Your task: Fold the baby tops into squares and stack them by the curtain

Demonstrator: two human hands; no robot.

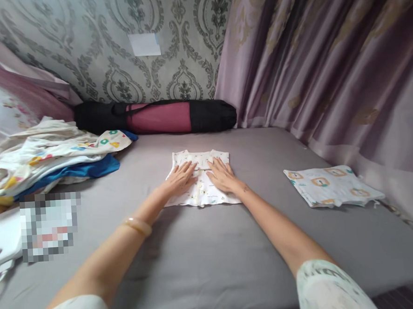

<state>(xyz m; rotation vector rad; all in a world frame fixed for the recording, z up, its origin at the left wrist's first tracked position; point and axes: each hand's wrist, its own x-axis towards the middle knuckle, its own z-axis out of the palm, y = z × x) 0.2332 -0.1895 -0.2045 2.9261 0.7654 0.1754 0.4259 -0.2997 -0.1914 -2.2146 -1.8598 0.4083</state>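
Fingers (189, 166) of the left hand (181, 179) lie flat and slightly spread on the left side of a small white printed shirt (204, 192). The right hand (224, 177) rests palm down on its right side, fingers also extended and a little apart; neither hand pinches the fabric. The shirt lies on the grey bedsheet (205, 252), ahead of the forearms, with a folded band across its far part and a seam running down the middle of its near part. A pale bangle (137, 227) circles the left wrist.

To the right, well apart from the shirt, lies a folded white cloth (334, 186) with orange ring-like prints. On the left is a loose pile of patterned clothes (52, 157), with blue fabric showing along its near side. Nearer, at the left edge, sits a white device (5, 236) with a cable plugged in; a blurred patch hides what is beside it. A long black and pink bag (158, 118) lies along the far side, below the patterned wall (180, 16) and left of the purple curtain (291, 51).
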